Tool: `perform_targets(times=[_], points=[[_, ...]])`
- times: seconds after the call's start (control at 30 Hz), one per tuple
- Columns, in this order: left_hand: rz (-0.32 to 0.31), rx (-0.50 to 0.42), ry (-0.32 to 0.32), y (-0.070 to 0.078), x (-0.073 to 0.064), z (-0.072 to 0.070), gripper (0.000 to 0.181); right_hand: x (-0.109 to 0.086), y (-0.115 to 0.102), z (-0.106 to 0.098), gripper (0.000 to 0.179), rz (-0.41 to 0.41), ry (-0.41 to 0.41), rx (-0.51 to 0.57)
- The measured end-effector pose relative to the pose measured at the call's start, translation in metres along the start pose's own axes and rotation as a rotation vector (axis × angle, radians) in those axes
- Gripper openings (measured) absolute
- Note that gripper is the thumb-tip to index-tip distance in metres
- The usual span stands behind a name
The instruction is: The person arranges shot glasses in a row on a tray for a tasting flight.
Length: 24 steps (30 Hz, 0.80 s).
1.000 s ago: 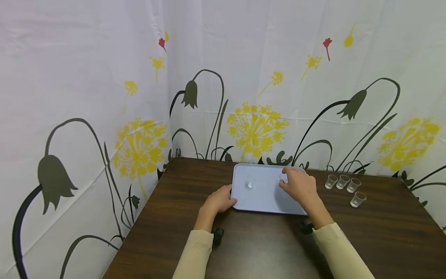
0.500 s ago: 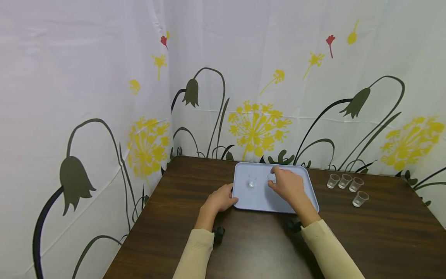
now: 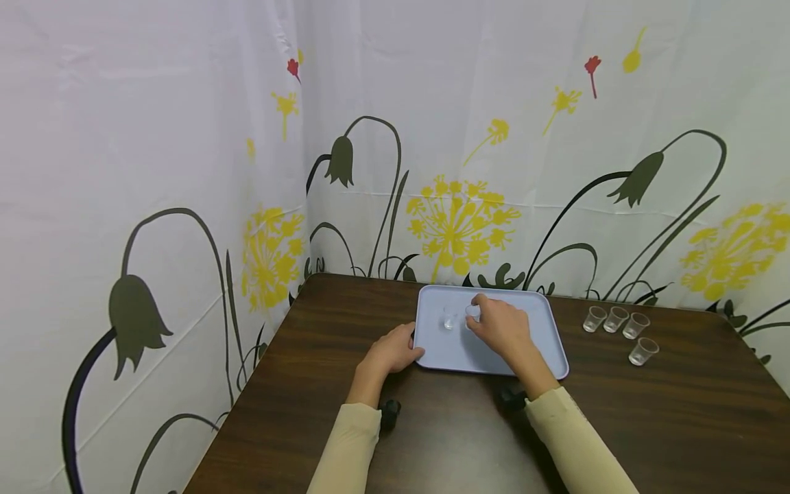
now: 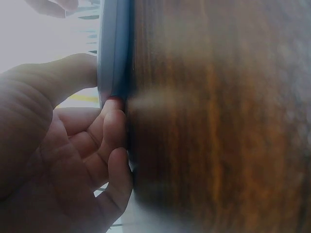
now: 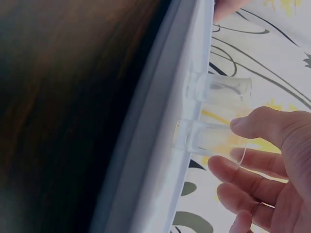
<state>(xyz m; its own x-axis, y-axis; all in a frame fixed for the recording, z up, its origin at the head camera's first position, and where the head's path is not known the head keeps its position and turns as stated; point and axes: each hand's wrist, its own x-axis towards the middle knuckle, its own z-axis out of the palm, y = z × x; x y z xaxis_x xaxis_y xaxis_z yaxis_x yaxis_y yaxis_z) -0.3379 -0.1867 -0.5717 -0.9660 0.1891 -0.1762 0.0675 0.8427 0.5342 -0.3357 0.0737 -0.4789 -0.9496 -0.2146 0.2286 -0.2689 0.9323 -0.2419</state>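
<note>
A pale blue tray [image 3: 540,319] lies on the dark wooden table. At its left edge is my left hand [image 3: 390,350]; in the left wrist view the thumb [image 4: 77,73] lies over the rim and curled fingers [image 4: 114,121] sit beneath it. My right hand [image 3: 505,331] pinches a small clear shot glass [image 5: 214,138] near its rim, thumb on one side and fingers on the other. This glass stands upright with its base at the tray surface. Close beside it, a second clear shot glass [image 5: 228,90] stands on the tray, a small gap between them.
Several more clear shot glasses [image 3: 616,320] stand upright on the table right of the tray, with one glass [image 3: 644,351] nearer the front. A white curtain [image 3: 382,62] with flower prints hangs behind the table [image 3: 444,439].
My right hand has moved left across the tray with its shot glass, coming close to the other glass. The left hand stays at the tray's edge. The head view has shifted slightly.
</note>
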Motion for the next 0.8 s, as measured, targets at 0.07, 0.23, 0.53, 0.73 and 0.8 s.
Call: perform_targets(times=[0.07,0.23,0.53,0.73,0.8], points=[[-0.002,-0.001,-0.003,-0.0014,0.0017,0.0005,0.040,-0.0003,-0.0016,0.0000,0.036,0.002,-0.004,0.014],[-0.003,-0.001,-0.010,-0.0013,0.0018,-0.0004,0.038,0.0005,-0.0039,0.0016,0.037,-0.004,-0.008,0.032],[0.003,0.000,-0.011,-0.0013,0.0027,0.0021,0.041,0.0014,-0.0061,0.0064,0.037,-0.013,-0.023,0.043],[-0.002,-0.006,-0.011,0.0038,-0.0026,-0.0022,0.043,0.0005,-0.0070,0.0073,0.040,-0.015,-0.027,0.054],[-0.008,-0.004,-0.010,0.0055,-0.0058,-0.0044,0.045,-0.0005,-0.0077,0.0055,0.044,-0.017,-0.042,0.056]])
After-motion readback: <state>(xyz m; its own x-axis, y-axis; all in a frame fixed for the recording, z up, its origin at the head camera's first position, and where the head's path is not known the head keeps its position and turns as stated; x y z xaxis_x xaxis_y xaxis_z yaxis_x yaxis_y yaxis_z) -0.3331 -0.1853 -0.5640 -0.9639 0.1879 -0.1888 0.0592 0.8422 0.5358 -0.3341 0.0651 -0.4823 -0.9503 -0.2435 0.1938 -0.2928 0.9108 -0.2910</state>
